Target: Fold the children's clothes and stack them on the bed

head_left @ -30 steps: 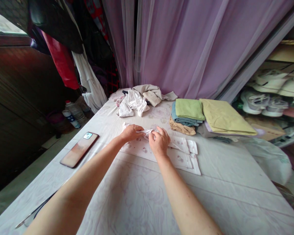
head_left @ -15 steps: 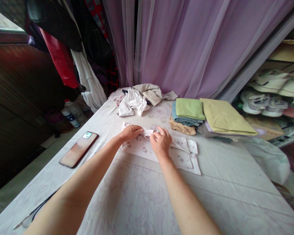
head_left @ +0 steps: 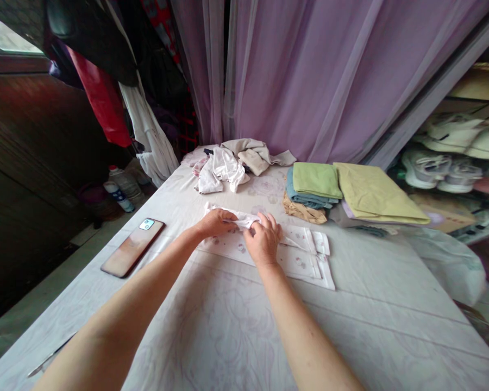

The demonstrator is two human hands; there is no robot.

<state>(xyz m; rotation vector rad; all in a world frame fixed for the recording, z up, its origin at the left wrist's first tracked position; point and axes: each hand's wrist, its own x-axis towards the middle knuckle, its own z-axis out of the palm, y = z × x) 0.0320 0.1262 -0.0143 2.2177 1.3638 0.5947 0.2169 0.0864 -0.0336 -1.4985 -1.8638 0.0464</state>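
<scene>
White printed garment [head_left: 235, 248] lies on the pale sheet [head_left: 215, 331], far edge bunched up. Left hand [head_left: 217, 222] pinches that edge; right hand [head_left: 263, 237] appears to pinch it too. Likely edge-straightening, mid-fold; next move calls for even grip, then smoothing.

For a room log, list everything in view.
Printed garment: 1, white, centre
Crumpled clothes: several, mostly white, beige, far end
Folded stacks: 2, green and yellow tops, right
Phone: 1, pinkish, left
Thin object: 1, silvery, bottom left
Covered surface: 1, pale, under garment
Curtain: 1+, purple, behind
Hanging clothes: several, red, white, dark, left
Bottles: 2, clear, blue-white, floor left
Shoes: 4+, white, grey, right
Bag: 1, translucent, right
Window: 1, bright, upper left
Left hand: 1, bare, on garment
Right hand: 1, bare, on garment
</scene>
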